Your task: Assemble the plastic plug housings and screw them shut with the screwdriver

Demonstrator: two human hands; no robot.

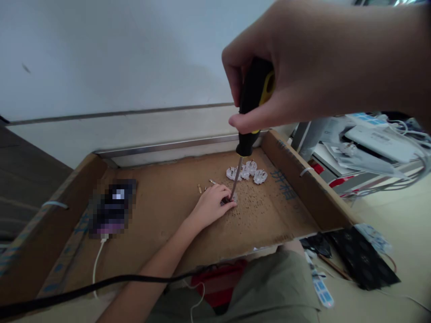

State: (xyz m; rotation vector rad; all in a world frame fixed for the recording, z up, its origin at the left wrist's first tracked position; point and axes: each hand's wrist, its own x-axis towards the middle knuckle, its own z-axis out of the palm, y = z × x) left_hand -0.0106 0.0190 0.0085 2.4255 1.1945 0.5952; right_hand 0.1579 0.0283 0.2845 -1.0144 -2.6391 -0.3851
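My right hand [266, 76] is closed around the black and yellow handle of a screwdriver [248, 107], whose shaft slants down to the cardboard. At its tip my left hand [215, 200] pinches a small clear plastic plug part [235, 196], mostly covered by the fingers. Just behind stand several clear plug pieces with metal pins [251, 168]. Small brass-coloured metal pieces [200, 188] lie beyond my left fingers. Many small dark holes or specks [251, 202] mark the cardboard around the tip.
The cardboard tray [161, 215] has raised sides. A phone [114, 206], blurred out, lies at left on a white cable [97, 264]. A black cable [134, 279] crosses the front. Bagged power strips and cords [377, 139] lie on a surface at right; a black sheet [365, 258] is lower right.
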